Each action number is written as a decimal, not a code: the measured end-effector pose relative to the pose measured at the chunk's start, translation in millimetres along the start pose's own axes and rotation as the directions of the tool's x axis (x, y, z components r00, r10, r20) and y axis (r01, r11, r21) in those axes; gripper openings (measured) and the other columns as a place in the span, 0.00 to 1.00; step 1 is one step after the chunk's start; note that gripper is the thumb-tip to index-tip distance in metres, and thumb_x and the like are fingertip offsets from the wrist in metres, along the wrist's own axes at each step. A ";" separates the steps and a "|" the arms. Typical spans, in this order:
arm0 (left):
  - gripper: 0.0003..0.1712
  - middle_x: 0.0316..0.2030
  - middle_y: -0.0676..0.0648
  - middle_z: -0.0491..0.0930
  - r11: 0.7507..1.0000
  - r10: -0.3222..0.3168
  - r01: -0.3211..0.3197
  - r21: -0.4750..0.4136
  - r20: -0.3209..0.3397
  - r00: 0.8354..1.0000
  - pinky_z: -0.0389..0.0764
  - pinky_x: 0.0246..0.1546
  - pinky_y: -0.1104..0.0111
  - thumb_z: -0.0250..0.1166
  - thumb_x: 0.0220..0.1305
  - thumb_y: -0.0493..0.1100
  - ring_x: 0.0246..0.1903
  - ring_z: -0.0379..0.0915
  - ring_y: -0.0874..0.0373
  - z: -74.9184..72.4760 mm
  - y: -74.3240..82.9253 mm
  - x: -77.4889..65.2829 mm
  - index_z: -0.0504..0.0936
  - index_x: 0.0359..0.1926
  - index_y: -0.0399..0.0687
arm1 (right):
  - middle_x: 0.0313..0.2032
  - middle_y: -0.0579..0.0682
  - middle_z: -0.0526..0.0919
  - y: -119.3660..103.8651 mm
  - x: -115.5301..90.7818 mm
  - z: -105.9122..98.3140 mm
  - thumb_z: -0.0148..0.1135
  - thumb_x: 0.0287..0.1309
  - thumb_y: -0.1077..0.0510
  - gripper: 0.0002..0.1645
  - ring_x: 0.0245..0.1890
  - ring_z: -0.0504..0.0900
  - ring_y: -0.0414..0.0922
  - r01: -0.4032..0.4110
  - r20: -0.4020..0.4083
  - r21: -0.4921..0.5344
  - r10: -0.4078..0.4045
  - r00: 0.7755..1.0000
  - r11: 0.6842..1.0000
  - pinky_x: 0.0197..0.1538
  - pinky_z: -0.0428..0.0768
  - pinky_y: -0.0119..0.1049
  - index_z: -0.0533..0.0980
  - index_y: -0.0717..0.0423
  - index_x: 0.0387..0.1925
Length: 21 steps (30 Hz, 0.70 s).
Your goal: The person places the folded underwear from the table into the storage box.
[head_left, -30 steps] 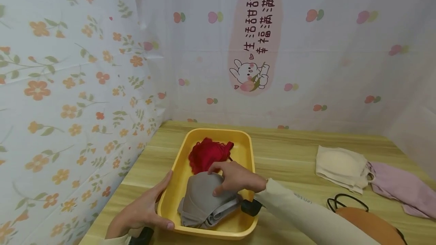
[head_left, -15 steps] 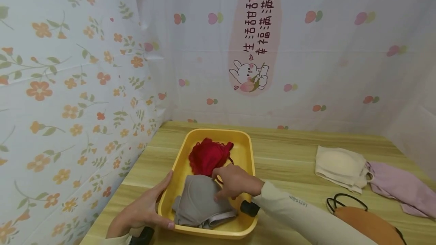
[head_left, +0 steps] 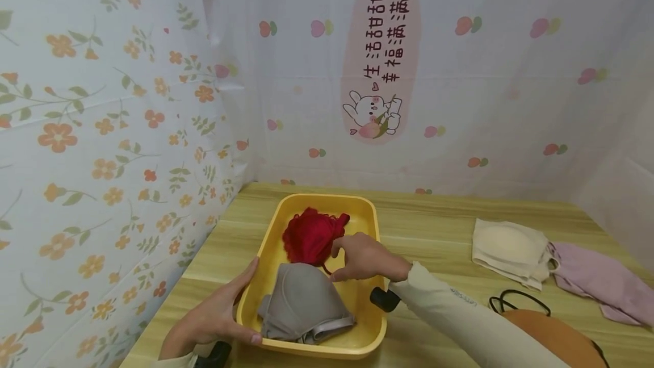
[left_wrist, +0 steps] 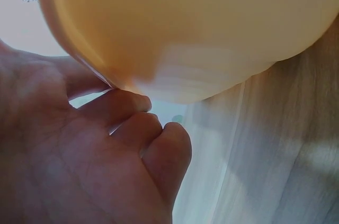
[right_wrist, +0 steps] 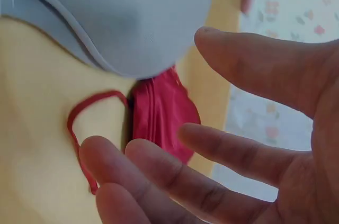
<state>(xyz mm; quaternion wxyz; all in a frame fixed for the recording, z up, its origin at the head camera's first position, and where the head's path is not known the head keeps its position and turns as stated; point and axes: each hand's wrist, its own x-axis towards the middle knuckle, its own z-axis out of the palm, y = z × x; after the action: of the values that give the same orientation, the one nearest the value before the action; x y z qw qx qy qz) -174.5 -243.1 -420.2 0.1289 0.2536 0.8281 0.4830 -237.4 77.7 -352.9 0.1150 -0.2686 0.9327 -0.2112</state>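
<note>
A yellow plastic tray (head_left: pixel 245 305) stands on the table with a folded grey bra (head_left: pixel 304 302) in its near half and a red lace bra (head_left: pixel 311 237) behind it. My left hand (head_left: pixel 217 311) grips the tray's near left corner, thumb at the front and index finger along the left side. In the left wrist view the other fingers (left_wrist: pixel 172 150) curl beside the tray's wall. My right hand (head_left: pixel 365 257) hovers over the tray's right side, fingers spread and holding nothing. The right wrist view shows its thumb near the grey cup, and a thin red strap (right_wrist: pixel 74 123) beside the fingers.
On the right of the wood-grain table (head_left: pixel 424 226) lie a cream bra (head_left: pixel 508 249), a lilac garment (head_left: pixel 598 283) touching it, and an orange bra (head_left: pixel 549 331) with black straps. A floral curtain (head_left: pixel 128 146) stands close on the left; another printed curtain (head_left: pixel 460 101) hangs behind.
My right hand has let go of the grey bra and moved up and to the right. The grey bra has shifted slightly left and lies flatter. The left hand stays on the tray.
</note>
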 end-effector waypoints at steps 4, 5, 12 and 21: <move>0.75 0.79 0.29 0.40 1.000 -0.020 0.020 0.000 0.007 1.000 0.61 0.61 0.85 0.81 0.46 0.43 0.69 0.55 0.70 -0.2 0.6 0.0 0.35 0.80 0.39 | 0.24 0.47 0.83 11.0 -2.2 -9.8 0.75 0.53 0.53 0.21 0.21 0.79 0.39 0.025 -0.030 0.038 -0.024 0.999 0.999 0.27 0.75 0.30 0.81 0.60 0.46; 0.75 0.78 0.29 0.40 1.000 -0.021 0.021 0.000 0.009 1.000 0.62 0.61 0.85 0.81 0.46 0.43 0.69 0.56 0.70 -0.2 0.3 0.1 0.35 0.80 0.38 | 0.25 0.48 0.84 14.6 -3.4 -12.3 0.75 0.54 0.53 0.21 0.20 0.80 0.40 0.035 -0.041 0.057 -0.032 0.999 0.998 0.27 0.76 0.30 0.81 0.60 0.46; 0.75 0.78 0.28 0.42 1.000 -0.005 0.006 -0.017 0.015 1.000 0.64 0.60 0.84 0.81 0.46 0.42 0.67 0.58 0.74 0.6 -2.5 1.6 0.34 0.80 0.37 | 0.30 0.49 0.85 39.9 -25.7 -37.4 0.72 0.57 0.53 0.18 0.22 0.83 0.43 0.057 -0.148 0.126 -0.038 0.988 0.990 0.28 0.80 0.31 0.80 0.58 0.46; 0.74 0.78 0.28 0.43 1.000 -0.023 0.023 0.012 0.007 1.000 0.61 0.61 0.85 0.81 0.47 0.45 0.72 0.55 0.46 1.1 3.2 -0.7 0.35 0.80 0.40 | 0.31 0.48 0.85 85.4 -72.8 -64.0 0.69 0.61 0.53 0.18 0.23 0.81 0.37 -0.004 -0.180 0.135 0.029 0.983 0.991 0.29 0.80 0.32 0.79 0.59 0.48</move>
<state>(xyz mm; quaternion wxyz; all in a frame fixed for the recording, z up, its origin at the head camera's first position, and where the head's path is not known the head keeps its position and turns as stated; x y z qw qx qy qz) -172.5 -241.4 -418.0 0.1360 0.2466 0.8332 0.4758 -236.7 204.4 -327.8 0.0489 -0.2322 0.9252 -0.2961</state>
